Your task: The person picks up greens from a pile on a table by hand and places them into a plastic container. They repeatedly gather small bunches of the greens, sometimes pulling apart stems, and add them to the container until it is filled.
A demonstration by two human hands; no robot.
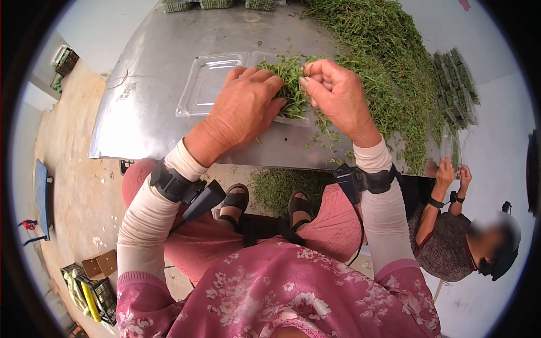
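Observation:
A clear plastic clamshell box point(211, 84) lies on the metal table, its lid folded open to the left. Leafy green sprigs point(291, 76) fill its right half. My left hand point(248, 101) is over the box's middle, fingers bent and thumb pressing against the left side of the greens. At the right side of the box, my right hand point(333, 93) pinches, thumb against forefinger, at the edge of the sprigs. A few stems stick out below the box's front edge.
A large heap of loose greens point(389, 73) covers the right of the metal table point(152, 73). Filled boxes point(217, 3) stand at the far edge, and more stacked boxes point(456, 84) at the right. A co-worker point(448, 242) handles a clear box at the right corner.

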